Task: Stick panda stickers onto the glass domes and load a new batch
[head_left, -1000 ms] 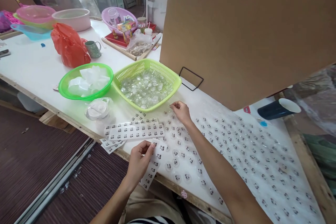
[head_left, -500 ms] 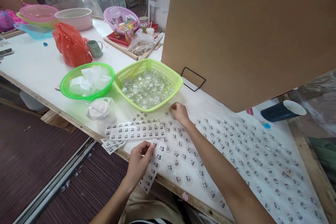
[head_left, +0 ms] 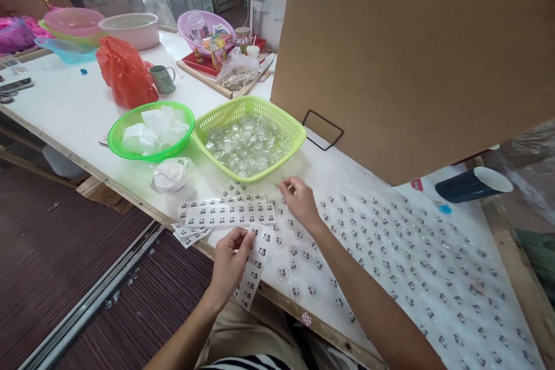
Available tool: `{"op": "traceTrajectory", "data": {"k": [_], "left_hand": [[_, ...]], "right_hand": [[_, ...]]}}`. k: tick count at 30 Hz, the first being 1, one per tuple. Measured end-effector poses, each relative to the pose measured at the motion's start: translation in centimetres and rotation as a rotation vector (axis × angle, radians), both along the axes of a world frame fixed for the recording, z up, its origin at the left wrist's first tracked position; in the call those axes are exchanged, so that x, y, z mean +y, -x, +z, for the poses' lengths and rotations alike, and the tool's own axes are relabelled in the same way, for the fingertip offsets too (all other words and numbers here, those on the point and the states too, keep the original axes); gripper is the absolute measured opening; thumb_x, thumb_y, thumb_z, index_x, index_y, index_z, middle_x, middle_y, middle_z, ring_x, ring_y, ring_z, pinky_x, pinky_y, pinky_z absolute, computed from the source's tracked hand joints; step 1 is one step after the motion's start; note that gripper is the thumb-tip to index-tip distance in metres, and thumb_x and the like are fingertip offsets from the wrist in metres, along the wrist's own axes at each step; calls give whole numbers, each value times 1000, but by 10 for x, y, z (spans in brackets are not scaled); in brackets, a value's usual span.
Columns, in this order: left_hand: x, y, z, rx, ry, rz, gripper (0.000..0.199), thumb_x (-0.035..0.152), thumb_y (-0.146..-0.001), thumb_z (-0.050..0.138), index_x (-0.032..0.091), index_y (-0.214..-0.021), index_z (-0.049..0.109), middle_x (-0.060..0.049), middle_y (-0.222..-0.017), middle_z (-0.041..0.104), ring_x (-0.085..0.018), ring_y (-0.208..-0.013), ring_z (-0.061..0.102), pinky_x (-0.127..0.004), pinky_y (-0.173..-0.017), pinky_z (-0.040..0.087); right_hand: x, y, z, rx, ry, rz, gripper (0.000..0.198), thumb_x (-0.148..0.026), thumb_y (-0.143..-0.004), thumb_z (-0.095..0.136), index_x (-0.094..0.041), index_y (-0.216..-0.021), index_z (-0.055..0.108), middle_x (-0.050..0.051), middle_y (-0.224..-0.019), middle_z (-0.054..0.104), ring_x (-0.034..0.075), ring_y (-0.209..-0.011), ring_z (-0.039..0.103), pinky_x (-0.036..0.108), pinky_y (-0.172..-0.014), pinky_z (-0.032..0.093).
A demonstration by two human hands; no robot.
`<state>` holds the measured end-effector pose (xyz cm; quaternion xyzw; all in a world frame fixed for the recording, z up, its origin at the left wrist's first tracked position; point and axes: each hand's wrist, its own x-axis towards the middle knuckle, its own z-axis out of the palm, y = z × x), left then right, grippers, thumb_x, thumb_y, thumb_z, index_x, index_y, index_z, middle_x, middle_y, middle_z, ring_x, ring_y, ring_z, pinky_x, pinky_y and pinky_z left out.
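Observation:
My left hand [head_left: 232,260] pinches a white sheet of panda stickers [head_left: 255,266] between thumb and fingers; the sheet hangs over the table's front edge. My right hand [head_left: 299,199] is just in front of the yellow-green basket [head_left: 251,176], thumb and forefinger curled together. Small panda prints show at its fingertips; whether it pinches one I cannot make out. The basket holds many clear round discs [head_left: 247,141]. More sticker sheets [head_left: 229,214] lie left of my hands. Clear discs with panda stickers [head_left: 312,290] are spread below and to the right of my right hand.
A green bowl [head_left: 113,141] of white paper pieces and a bagged white roll [head_left: 169,175] stand left. Behind are a red bag [head_left: 124,72], mug [head_left: 162,80] and basins [head_left: 130,32]. A large cardboard sheet [head_left: 390,58] rises at right, near a dark cup [head_left: 459,186]. A person is at the back left.
My right hand has shifted slightly down and tilted, its fingers loosening a little. My left hand still holds the sticker sheet. The whole view has shifted slightly.

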<state>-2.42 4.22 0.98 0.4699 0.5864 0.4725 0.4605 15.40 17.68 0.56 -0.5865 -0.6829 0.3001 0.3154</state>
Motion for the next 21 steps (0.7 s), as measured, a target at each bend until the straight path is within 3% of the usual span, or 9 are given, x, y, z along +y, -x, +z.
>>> {"op": "traceTrajectory", "data": {"k": [2,5,10,15,21], "left_hand": [[-1,-1,1,0,-12,13,32,41,-91,58,16,-72,59,3,-62,49,-11,-59,41,-20,-55,34],[0,-5,1,-3,-21,16,33,42,-91,60,16,-70,58,4,-61,48,-11,-57,40,-20,-53,33],[0,-14,0,-7,-9,23,37,44,-88,63,16,-64,57,4,-56,47,-10,-54,40,-20,-51,32],[-2,-14,4,-62,48,-40,29,42,-87,64,15,-98,68,0,-68,64,-13,-60,52,-21,-53,39],[-1,-15,5,-47,21,-30,24,38,-88,64,15,-83,67,-1,-72,65,-13,-64,54,-20,-57,41]], "right_hand": [[-39,1,11,181,181,241,21,-40,-91,56,-21,-95,63,3,-87,64,17,-75,58,29,-69,43],[-80,0,22,253,284,312,19,-38,-82,69,-22,-92,63,-1,-79,62,15,-72,56,27,-68,42],[-93,-6,23,265,256,245,19,-35,-88,60,-20,-76,62,-2,-70,61,14,-68,55,26,-65,40],[-97,-6,18,232,228,288,29,-36,-94,52,-20,-71,60,-1,-64,60,14,-63,54,26,-61,39],[-103,-10,22,206,-5,167,5,-26,-89,59,-23,-87,63,2,-85,63,15,-71,52,29,-68,42]]}}
